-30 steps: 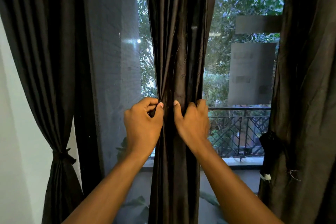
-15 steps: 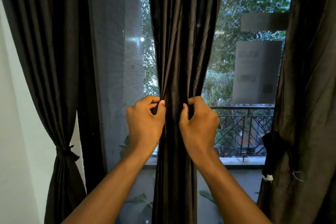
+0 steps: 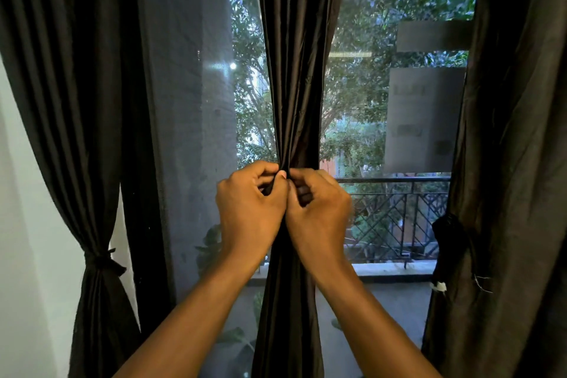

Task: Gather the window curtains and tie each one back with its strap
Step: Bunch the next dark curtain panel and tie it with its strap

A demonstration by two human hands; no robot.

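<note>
Middle curtain (image 3: 294,86), long axis 12-to-6, is pinched at its gathered waist by left hand (image 3: 250,212) and right hand (image 3: 319,215), touching, equally near; strap not discernible.

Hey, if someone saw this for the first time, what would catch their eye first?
Two hands, the left hand and right hand, pinching the dark middle curtain together at the centre. At far left, a left curtain is already cinched by its strap; greenery shows through the window.
</note>
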